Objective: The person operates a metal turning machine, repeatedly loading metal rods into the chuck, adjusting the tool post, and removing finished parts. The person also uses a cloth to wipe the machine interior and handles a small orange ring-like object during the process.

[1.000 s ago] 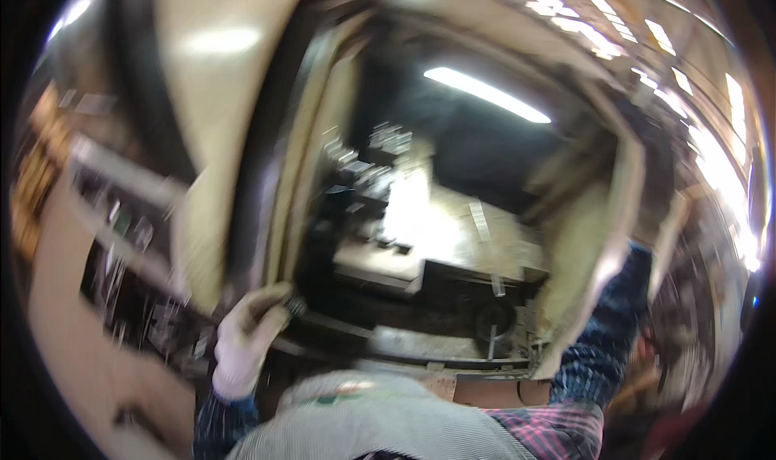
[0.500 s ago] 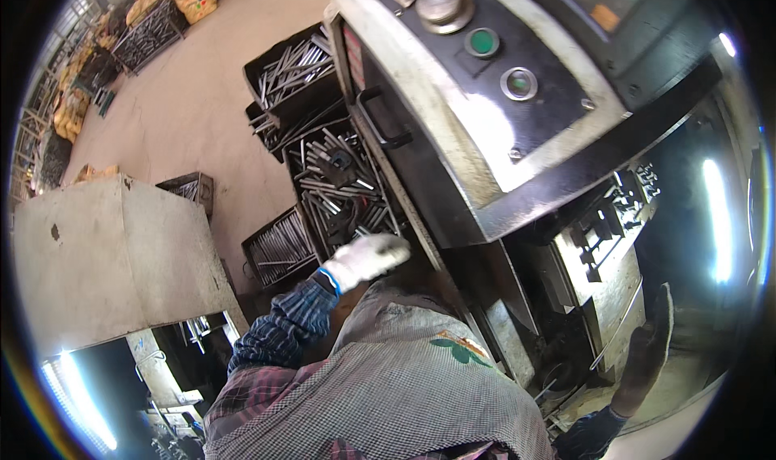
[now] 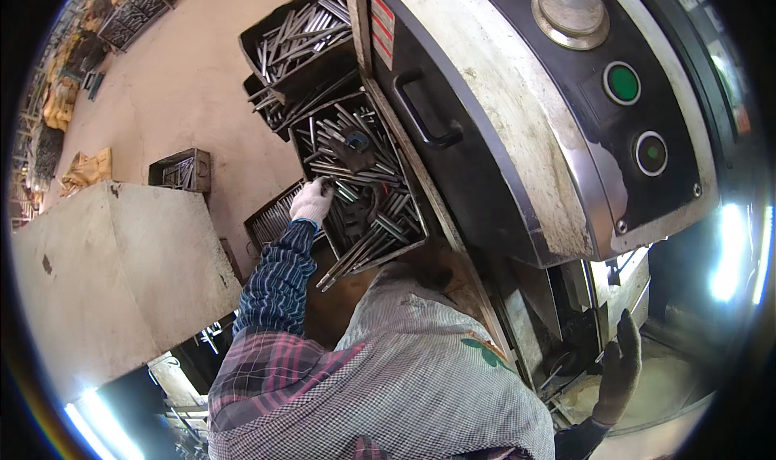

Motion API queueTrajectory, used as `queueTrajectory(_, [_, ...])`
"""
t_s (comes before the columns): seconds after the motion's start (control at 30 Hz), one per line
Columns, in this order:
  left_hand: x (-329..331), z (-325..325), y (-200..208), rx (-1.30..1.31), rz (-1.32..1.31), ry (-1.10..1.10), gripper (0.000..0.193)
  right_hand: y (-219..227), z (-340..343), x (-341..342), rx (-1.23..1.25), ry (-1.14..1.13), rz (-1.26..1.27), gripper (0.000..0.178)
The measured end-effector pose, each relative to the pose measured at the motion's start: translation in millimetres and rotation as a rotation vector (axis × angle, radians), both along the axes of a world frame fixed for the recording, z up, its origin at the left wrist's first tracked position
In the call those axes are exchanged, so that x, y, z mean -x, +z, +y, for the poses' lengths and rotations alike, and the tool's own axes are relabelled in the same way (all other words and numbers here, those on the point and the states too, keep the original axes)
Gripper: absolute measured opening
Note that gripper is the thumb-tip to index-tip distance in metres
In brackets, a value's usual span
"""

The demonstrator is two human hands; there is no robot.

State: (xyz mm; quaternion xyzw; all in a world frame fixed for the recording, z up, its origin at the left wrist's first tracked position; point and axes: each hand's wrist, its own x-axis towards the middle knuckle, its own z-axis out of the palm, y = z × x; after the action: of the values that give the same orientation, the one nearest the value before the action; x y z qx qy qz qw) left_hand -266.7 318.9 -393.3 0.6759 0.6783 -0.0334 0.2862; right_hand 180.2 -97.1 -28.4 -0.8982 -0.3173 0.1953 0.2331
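Note:
My left hand [image 3: 311, 202], in a white knitted glove, is at the left rim of a dark bin [image 3: 419, 235] full of metal rods [image 3: 392, 224]. Its fingers look curled inward; what they hold, if anything, is hidden. Dark gloves or rags [image 3: 357, 159] lie on the rods close by. At the lower right, my right hand [image 3: 621, 371], in a darker, soiled glove, is raised beside the machine. Its fingers are stretched out, and nothing shows in them.
A second bin of rods [image 3: 303, 35] stands farther off, and a narrower rod crate [image 3: 277, 209] lies left of the near bin. The machine's door handle [image 3: 424, 112] and control panel [image 3: 630, 112] rise on the right. A pale metal cabinet [image 3: 121, 274] stands at left.
My left hand has moved left and away from me, from the bin's near end to its left rim. My right hand stays raised. The view has shifted, bringing the bins more into sight.

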Motion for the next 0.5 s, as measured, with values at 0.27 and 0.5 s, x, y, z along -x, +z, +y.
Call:
queueTrajectory(0.27, [-83, -45, 14, 0.085, 0.183, -0.464, 0.095, -2, -4, 35, 0.041, -0.101, 0.068, 0.057])
queueTrajectory(0.5, [-101, -10, 38, 0.085, 0.155, -0.678, 0.084, 0, -4, 54, 0.088, -0.074, 0.023, 0.051])
